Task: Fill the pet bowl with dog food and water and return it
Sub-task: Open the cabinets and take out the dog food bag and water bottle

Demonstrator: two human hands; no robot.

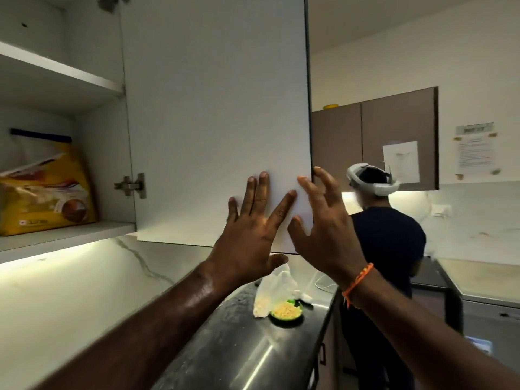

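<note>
Both hands are raised to the open white cabinet door [216,116] at the centre of the frame. Left hand [250,235] lies flat against the door's inner face near its lower edge, fingers straight and spread, gripping nothing. Right hand [323,220] sits at the door's free right edge, fingers spread and slightly bent, the fingertips hooking round that edge; an orange wristband [357,282] circles the wrist. Inside the cabinet at the left of the frame, a yellow dog food bag [47,190] stands upright on the lower shelf [67,235], its top folded. Below the hands, at lower centre, the green pet bowl [286,312] rests on the dark countertop [239,356], holding pale kibble; a clear plastic bag [274,288] stands just beside it, touching its left rim. At the right of the frame, a second person [388,243] in a dark shirt and a white headset stands facing away, under brown wall cabinets [374,136].
</note>
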